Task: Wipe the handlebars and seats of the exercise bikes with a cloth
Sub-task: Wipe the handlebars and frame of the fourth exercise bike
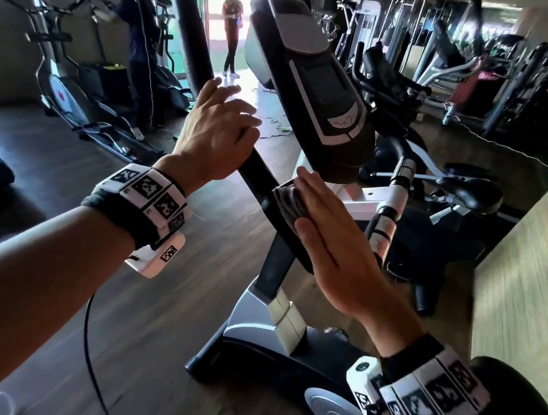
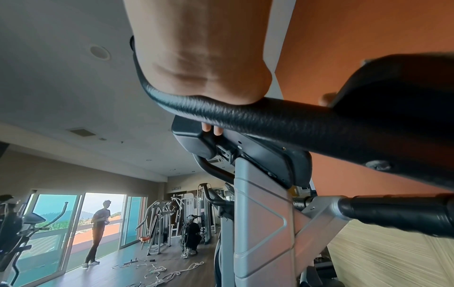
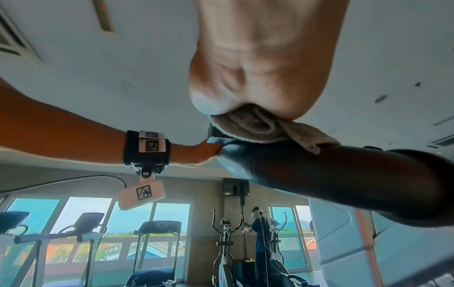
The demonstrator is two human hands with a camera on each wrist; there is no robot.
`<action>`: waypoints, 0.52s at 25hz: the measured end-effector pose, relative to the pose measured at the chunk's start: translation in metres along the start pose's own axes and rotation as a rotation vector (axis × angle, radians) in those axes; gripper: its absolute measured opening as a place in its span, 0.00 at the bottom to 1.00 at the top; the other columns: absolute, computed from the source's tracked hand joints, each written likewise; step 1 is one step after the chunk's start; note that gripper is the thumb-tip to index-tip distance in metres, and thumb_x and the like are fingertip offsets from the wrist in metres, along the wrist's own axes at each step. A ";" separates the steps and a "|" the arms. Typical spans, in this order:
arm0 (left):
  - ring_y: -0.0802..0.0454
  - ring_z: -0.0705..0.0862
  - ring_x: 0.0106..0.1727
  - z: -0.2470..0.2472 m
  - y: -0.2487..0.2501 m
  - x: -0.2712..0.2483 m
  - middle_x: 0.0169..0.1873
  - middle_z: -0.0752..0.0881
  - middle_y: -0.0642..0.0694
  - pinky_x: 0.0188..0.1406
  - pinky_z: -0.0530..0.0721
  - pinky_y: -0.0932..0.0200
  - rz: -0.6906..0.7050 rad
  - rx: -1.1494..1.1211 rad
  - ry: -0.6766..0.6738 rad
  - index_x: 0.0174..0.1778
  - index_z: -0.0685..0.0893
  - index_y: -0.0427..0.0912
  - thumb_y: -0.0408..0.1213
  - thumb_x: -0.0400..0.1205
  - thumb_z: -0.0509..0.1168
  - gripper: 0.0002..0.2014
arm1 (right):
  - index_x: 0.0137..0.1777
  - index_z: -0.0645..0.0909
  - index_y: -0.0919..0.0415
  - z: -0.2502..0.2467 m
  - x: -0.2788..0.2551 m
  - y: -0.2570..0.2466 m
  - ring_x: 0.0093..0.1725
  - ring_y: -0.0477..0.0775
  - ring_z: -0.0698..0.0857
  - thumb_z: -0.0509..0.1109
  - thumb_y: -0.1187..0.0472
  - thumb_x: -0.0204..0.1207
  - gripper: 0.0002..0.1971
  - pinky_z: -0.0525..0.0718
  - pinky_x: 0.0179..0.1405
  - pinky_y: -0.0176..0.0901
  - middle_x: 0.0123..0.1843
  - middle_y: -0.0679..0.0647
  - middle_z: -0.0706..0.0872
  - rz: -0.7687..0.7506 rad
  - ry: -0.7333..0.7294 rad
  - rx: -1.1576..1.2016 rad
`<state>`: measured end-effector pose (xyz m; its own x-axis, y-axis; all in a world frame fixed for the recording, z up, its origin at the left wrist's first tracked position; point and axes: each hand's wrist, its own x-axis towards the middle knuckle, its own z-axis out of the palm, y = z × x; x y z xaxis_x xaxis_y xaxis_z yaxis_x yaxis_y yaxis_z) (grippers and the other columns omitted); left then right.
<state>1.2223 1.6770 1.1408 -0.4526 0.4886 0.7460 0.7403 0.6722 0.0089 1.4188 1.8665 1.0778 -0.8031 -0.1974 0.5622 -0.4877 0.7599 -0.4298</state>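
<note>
An exercise bike stands in front of me, its console [image 1: 313, 76] tilted up above the black padded handlebar [image 1: 190, 29]. My left hand [image 1: 220, 127] rests on the left arm of that bar with loosely spread fingers. In the left wrist view the heel of the palm [image 2: 203, 68] lies on the handlebar [image 2: 270, 120]. My right hand [image 1: 330, 240] is flat, with straight fingers pressing a grey cloth [image 1: 288, 203] onto the bar's centre section just under the console. The right wrist view shows the folded cloth [image 3: 265, 126] squeezed between palm [image 3: 265, 68] and bar [image 3: 331, 174].
A second bike with a black seat [image 1: 467, 190] stands behind to the right. A wood-faced panel [image 1: 530, 268] is close on the right. Elliptical machines [image 1: 76, 85] and a person [image 1: 138, 41] are at the left, another person [image 1: 232, 27] is in the doorway, and cables [image 1: 274, 129] lie on the floor.
</note>
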 end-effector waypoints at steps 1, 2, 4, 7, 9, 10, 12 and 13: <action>0.40 0.77 0.77 0.000 0.002 0.000 0.61 0.91 0.46 0.86 0.55 0.42 -0.005 -0.005 -0.001 0.55 0.95 0.46 0.47 0.83 0.52 0.25 | 0.89 0.59 0.64 0.000 0.000 0.001 0.90 0.45 0.53 0.49 0.51 0.91 0.30 0.57 0.89 0.51 0.91 0.52 0.59 0.016 -0.016 0.005; 0.40 0.77 0.78 0.001 0.003 0.000 0.61 0.91 0.47 0.86 0.55 0.42 -0.001 -0.011 -0.003 0.55 0.95 0.46 0.47 0.83 0.52 0.25 | 0.89 0.60 0.65 0.000 0.006 -0.001 0.90 0.45 0.52 0.50 0.51 0.91 0.30 0.56 0.90 0.52 0.91 0.52 0.59 0.036 -0.026 0.005; 0.40 0.78 0.77 0.000 0.004 0.001 0.60 0.92 0.47 0.86 0.56 0.41 0.008 -0.021 0.003 0.53 0.95 0.45 0.46 0.83 0.53 0.24 | 0.88 0.62 0.66 0.001 0.027 -0.009 0.90 0.46 0.52 0.51 0.51 0.90 0.30 0.55 0.89 0.49 0.91 0.54 0.60 0.068 -0.044 -0.014; 0.40 0.82 0.70 0.000 -0.001 -0.001 0.52 0.94 0.47 0.82 0.61 0.40 0.035 -0.031 0.072 0.45 0.95 0.44 0.44 0.83 0.56 0.21 | 0.85 0.68 0.67 0.004 0.037 -0.017 0.89 0.49 0.59 0.53 0.53 0.91 0.27 0.60 0.88 0.49 0.87 0.57 0.68 0.018 -0.005 -0.030; 0.39 0.84 0.59 0.001 -0.003 -0.002 0.42 0.93 0.45 0.79 0.66 0.42 0.079 -0.016 0.125 0.37 0.93 0.40 0.41 0.82 0.57 0.19 | 0.84 0.69 0.67 0.005 0.012 -0.009 0.88 0.50 0.62 0.54 0.55 0.91 0.26 0.63 0.87 0.49 0.85 0.58 0.72 -0.086 0.035 -0.026; 0.40 0.84 0.54 0.002 -0.003 -0.001 0.39 0.92 0.45 0.78 0.67 0.44 0.087 -0.018 0.146 0.35 0.92 0.39 0.40 0.81 0.58 0.19 | 0.83 0.70 0.68 0.004 -0.004 -0.003 0.88 0.51 0.64 0.55 0.56 0.91 0.25 0.65 0.86 0.49 0.84 0.58 0.73 -0.120 0.060 -0.005; 0.42 0.83 0.51 0.003 -0.002 0.000 0.36 0.91 0.46 0.79 0.67 0.45 0.075 -0.016 0.166 0.34 0.91 0.39 0.40 0.81 0.59 0.18 | 0.80 0.75 0.67 0.000 -0.031 0.007 0.82 0.47 0.73 0.57 0.60 0.90 0.21 0.73 0.81 0.44 0.79 0.57 0.79 -0.042 0.162 0.113; 0.42 0.83 0.52 0.004 -0.002 -0.001 0.36 0.91 0.46 0.80 0.66 0.45 0.075 -0.018 0.171 0.33 0.91 0.39 0.39 0.81 0.59 0.18 | 0.77 0.78 0.64 0.001 -0.038 0.012 0.75 0.41 0.79 0.57 0.59 0.90 0.20 0.78 0.73 0.39 0.75 0.54 0.83 0.078 0.254 0.180</action>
<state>1.2188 1.6778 1.1374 -0.3058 0.4340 0.8474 0.7780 0.6270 -0.0403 1.4434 1.8832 1.0503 -0.7402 0.0359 0.6714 -0.4989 0.6402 -0.5842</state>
